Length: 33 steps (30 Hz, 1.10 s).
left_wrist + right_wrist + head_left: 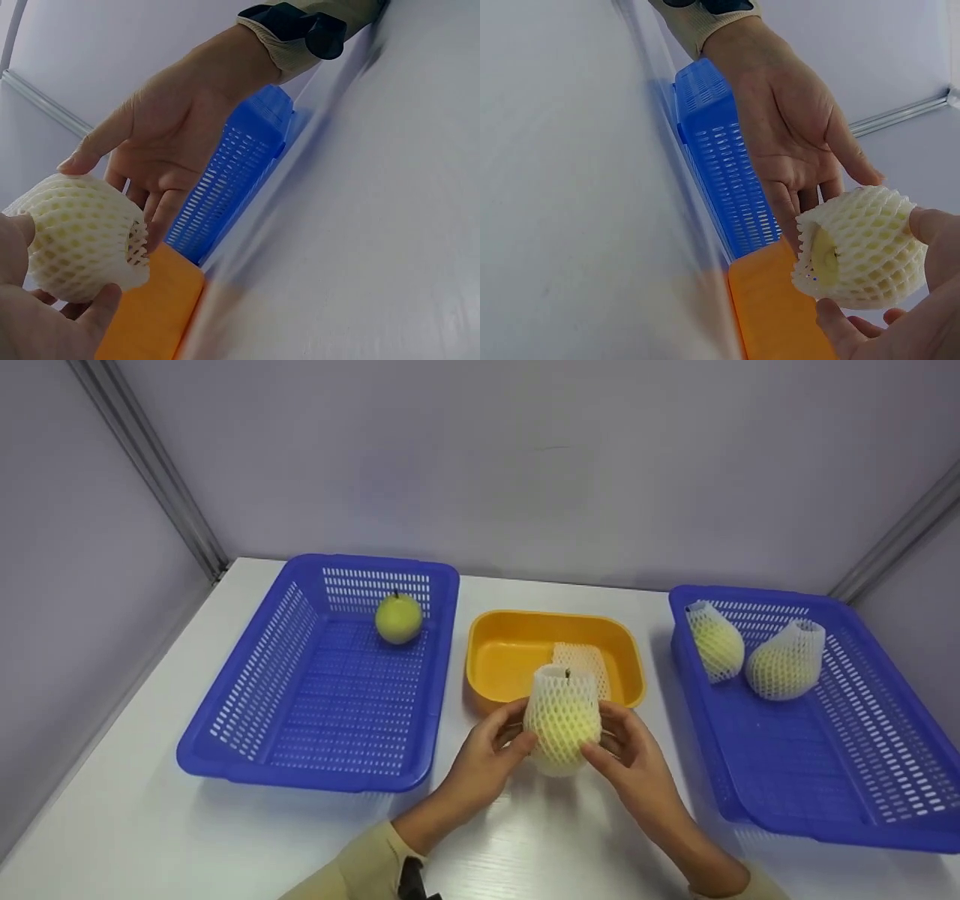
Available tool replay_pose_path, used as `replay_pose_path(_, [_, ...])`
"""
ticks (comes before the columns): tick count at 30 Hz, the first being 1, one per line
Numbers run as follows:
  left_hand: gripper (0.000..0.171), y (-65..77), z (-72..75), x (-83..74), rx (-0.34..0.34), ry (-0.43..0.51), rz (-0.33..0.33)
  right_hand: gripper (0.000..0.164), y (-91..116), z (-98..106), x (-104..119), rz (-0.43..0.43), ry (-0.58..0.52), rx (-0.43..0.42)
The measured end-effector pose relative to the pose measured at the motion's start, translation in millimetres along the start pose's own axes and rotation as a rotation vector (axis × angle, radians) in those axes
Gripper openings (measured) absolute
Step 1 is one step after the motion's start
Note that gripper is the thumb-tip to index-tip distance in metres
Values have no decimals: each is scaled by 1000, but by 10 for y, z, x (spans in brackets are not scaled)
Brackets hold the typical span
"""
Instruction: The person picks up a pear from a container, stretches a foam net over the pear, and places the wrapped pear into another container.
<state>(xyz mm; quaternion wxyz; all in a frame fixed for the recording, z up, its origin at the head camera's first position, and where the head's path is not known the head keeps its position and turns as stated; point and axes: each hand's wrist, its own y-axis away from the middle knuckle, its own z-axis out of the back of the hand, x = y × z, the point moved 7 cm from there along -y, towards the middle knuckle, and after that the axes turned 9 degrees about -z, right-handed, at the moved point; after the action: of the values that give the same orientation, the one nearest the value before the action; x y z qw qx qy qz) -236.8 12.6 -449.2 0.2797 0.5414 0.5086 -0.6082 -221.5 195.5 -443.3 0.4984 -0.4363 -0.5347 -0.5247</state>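
Both hands hold a yellow-green apple (pixel 568 727) in a white foam net (pixel 550 686) over the table's middle. My left hand (pixel 480 757) grips its left side with curled fingers and thumb; my right hand (pixel 637 761) does the same on the right. The stem pokes up at the net's open top. In the left wrist view, the near left hand (pixel 45 322) and the far right hand (pixel 169 135) press on the netting from opposite sides. At the sleeve's open end in the right wrist view, part of the bare fruit (pixel 825 257) shows.
An orange bowl (pixel 499 664) with a flat foam net (pixel 589 658) inside stands just behind the hands. The left blue basket (pixel 330 784) has one bare apple (pixel 399 619). In the right blue basket (pixel 712 765) lie two netted fruits (pixel 786 664). Grey-white walls enclose the table (pixel 97 810).
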Motion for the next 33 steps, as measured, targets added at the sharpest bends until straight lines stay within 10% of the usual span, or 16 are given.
replay_pose_path(7, [48,-5,44,-19,-49,13,-15,46,16,-11,41,47,-42,35])
replay_pose_path(23, [68,-14,-43,-46,93,16,7,70,-4,-55,16,76,-1,107])
replay_pose_path(33, [67,-3,-108,-121,198,24,-107,80,43,-104,90,360,54,287])
